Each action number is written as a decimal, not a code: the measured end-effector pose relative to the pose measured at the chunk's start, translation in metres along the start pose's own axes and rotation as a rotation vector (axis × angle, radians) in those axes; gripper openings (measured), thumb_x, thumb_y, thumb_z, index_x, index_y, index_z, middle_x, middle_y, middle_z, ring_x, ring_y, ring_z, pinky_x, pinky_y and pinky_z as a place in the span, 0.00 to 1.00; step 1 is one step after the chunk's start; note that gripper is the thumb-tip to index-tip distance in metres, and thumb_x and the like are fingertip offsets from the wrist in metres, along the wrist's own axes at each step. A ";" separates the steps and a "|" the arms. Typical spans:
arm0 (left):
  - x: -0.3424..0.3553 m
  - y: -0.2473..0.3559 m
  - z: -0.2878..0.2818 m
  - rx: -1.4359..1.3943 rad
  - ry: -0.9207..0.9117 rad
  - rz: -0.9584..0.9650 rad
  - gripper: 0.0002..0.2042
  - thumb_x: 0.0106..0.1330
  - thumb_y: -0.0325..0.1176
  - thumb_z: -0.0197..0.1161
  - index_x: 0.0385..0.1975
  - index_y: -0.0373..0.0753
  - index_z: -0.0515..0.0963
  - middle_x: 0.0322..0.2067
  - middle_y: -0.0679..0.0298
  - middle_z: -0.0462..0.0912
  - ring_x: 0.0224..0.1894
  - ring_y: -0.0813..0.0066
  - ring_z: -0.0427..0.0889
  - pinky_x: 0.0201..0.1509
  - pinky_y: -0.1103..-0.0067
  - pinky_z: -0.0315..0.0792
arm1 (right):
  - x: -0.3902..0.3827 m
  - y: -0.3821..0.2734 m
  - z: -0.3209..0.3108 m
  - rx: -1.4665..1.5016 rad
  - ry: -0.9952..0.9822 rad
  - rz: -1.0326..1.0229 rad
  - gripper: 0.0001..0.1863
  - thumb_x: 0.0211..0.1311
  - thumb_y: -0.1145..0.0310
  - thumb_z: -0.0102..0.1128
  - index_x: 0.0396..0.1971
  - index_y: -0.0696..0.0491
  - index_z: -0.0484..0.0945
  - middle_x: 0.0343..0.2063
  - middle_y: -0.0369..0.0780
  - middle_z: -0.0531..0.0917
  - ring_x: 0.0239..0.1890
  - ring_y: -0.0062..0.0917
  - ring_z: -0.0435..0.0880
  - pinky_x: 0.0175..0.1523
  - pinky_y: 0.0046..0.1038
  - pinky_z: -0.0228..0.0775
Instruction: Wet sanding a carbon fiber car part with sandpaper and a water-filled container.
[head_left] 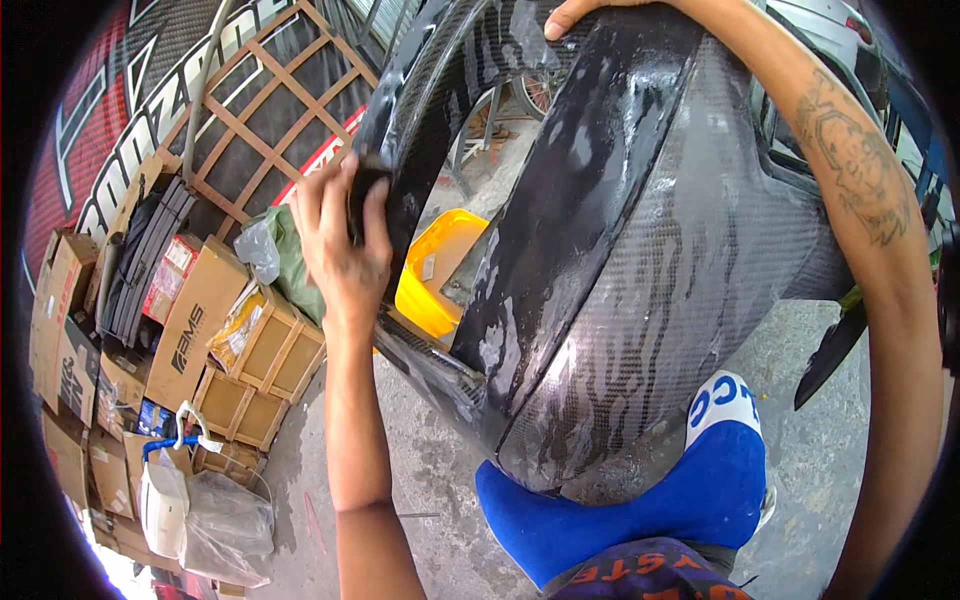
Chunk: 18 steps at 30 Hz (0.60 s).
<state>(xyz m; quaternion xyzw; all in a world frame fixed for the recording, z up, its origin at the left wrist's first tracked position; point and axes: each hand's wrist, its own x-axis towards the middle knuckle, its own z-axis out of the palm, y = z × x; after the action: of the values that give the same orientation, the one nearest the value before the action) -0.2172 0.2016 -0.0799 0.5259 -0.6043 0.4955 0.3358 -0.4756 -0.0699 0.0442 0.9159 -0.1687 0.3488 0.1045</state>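
Observation:
A large, wet carbon-fibre panel (680, 200), with glossy black strips and a woven grey surface, fills the centre. My left hand (335, 215) has its fingers bent around a small dark pad (367, 182), pressed against the panel's narrow left rail. My right arm arches along the right side, and my right hand (595, 12) rests at the panel's upper edge, with one digit laid on the black surface. The rest of that hand is cut off by the frame. My blue-clad legs (620, 520) are beneath the panel.
A yellow bin (428, 272) sits on the grey concrete floor beyond the panel's opening. Stacked cardboard boxes (195, 325), wooden crates (270, 370) and a bagged white item (165, 510) line the left, below a wooden lattice (260, 140). A white vehicle (830, 30) shows at top right.

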 end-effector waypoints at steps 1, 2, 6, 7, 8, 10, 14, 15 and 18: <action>0.014 0.005 0.002 -0.012 0.002 -0.002 0.17 0.61 0.23 0.73 0.50 0.31 0.83 0.44 0.51 0.80 0.50 0.55 0.80 0.58 0.68 0.74 | 0.000 0.003 -0.002 0.002 -0.005 0.004 0.56 0.36 0.39 0.84 0.64 0.59 0.72 0.55 0.54 0.81 0.61 0.46 0.79 0.65 0.39 0.70; 0.018 0.005 0.004 -0.015 0.021 0.019 0.17 0.61 0.23 0.72 0.50 0.30 0.82 0.44 0.51 0.80 0.50 0.55 0.80 0.58 0.68 0.73 | 0.002 0.008 -0.003 -0.015 0.028 -0.037 0.57 0.36 0.39 0.84 0.64 0.59 0.73 0.55 0.54 0.82 0.60 0.47 0.79 0.65 0.39 0.70; -0.031 -0.008 0.002 0.025 -0.003 -0.033 0.15 0.63 0.23 0.71 0.50 0.29 0.81 0.45 0.52 0.80 0.50 0.55 0.80 0.56 0.69 0.73 | 0.002 0.007 0.000 -0.033 0.029 -0.042 0.55 0.36 0.40 0.84 0.63 0.58 0.74 0.54 0.54 0.82 0.60 0.47 0.80 0.65 0.40 0.70; -0.023 -0.005 0.001 0.023 -0.008 -0.030 0.15 0.63 0.23 0.71 0.50 0.29 0.81 0.45 0.52 0.80 0.50 0.55 0.80 0.56 0.69 0.73 | 0.001 0.002 0.002 -0.020 -0.019 -0.014 0.54 0.37 0.40 0.84 0.63 0.58 0.74 0.54 0.54 0.82 0.61 0.47 0.79 0.65 0.40 0.70; -0.006 0.000 0.000 0.027 0.008 -0.010 0.16 0.63 0.23 0.72 0.50 0.29 0.81 0.45 0.52 0.80 0.50 0.55 0.80 0.57 0.69 0.73 | 0.002 0.005 0.002 0.012 0.025 -0.060 0.54 0.36 0.40 0.84 0.62 0.58 0.74 0.54 0.54 0.82 0.61 0.47 0.79 0.65 0.40 0.70; 0.009 0.007 0.002 0.035 0.015 -0.030 0.16 0.62 0.24 0.72 0.50 0.28 0.81 0.46 0.51 0.79 0.51 0.55 0.80 0.58 0.69 0.73 | 0.006 0.010 -0.005 -0.010 0.027 -0.068 0.54 0.36 0.40 0.84 0.62 0.58 0.74 0.55 0.54 0.82 0.61 0.47 0.79 0.65 0.41 0.70; -0.024 -0.001 -0.005 0.022 0.013 -0.026 0.16 0.64 0.23 0.71 0.51 0.29 0.81 0.46 0.51 0.79 0.50 0.55 0.80 0.56 0.70 0.73 | 0.003 0.004 0.002 -0.055 0.034 -0.038 0.56 0.36 0.40 0.84 0.64 0.59 0.73 0.57 0.54 0.81 0.62 0.46 0.78 0.65 0.40 0.69; -0.023 -0.006 0.000 0.023 0.020 -0.022 0.16 0.64 0.23 0.71 0.51 0.29 0.81 0.46 0.51 0.79 0.50 0.55 0.80 0.56 0.70 0.73 | 0.003 0.003 0.005 -0.066 0.023 -0.011 0.56 0.36 0.40 0.84 0.64 0.59 0.73 0.57 0.55 0.81 0.62 0.46 0.78 0.66 0.40 0.69; 0.003 0.006 0.001 0.051 0.027 -0.028 0.16 0.63 0.22 0.71 0.51 0.29 0.81 0.46 0.51 0.79 0.50 0.54 0.80 0.57 0.69 0.73 | 0.005 0.009 -0.005 -0.013 0.011 -0.030 0.57 0.36 0.39 0.83 0.65 0.59 0.72 0.59 0.55 0.80 0.63 0.48 0.78 0.67 0.40 0.69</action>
<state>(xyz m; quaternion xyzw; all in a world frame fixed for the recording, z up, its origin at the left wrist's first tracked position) -0.2239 0.1997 -0.0787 0.5361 -0.5794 0.5130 0.3373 -0.4787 -0.0776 0.0522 0.9158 -0.1568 0.3510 0.1167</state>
